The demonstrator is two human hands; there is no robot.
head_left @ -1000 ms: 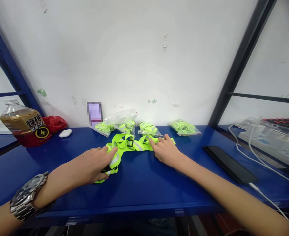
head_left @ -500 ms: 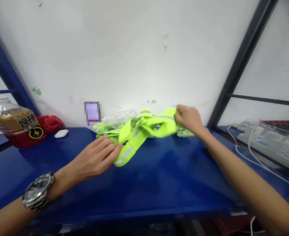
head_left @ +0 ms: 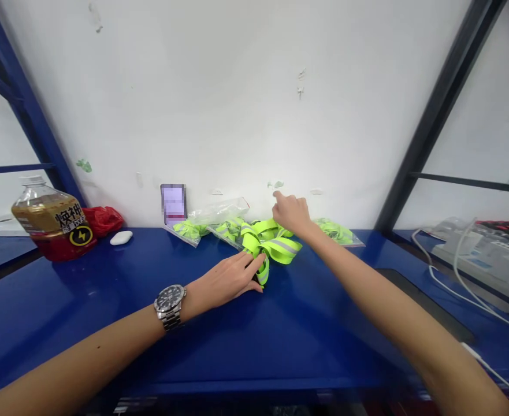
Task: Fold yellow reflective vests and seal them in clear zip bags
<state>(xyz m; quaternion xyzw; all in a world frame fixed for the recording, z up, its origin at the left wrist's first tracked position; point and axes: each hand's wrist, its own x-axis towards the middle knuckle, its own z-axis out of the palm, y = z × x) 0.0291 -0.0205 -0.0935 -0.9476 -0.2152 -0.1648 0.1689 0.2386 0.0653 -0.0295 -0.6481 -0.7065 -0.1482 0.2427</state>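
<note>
A neon-yellow reflective strap (head_left: 275, 245) with grey bands lies bunched on the blue shelf (head_left: 107, 312). My left hand (head_left: 230, 279), with a steel watch on the wrist, rests flat on the shelf, its fingers stretched onto the strap's near end. My right hand (head_left: 292, 212) hovers just above the strap's far end with the forefinger raised and the other fingers curled; it seems to hold nothing. Behind the strap, against the white wall, lie clear bags of folded yellow straps (head_left: 213, 222).
A bottle of brown drink (head_left: 52, 219), a red bag (head_left: 102, 218) and a white earbud case (head_left: 121, 237) stand at the left. A dark phone (head_left: 427, 306) with a white cable and a power strip (head_left: 475, 251) lie at the right.
The strap, held up and stretched between both hands, has come down onto the shelf in a bunch. My right hand let go of it. My left hand flattened onto it.
</note>
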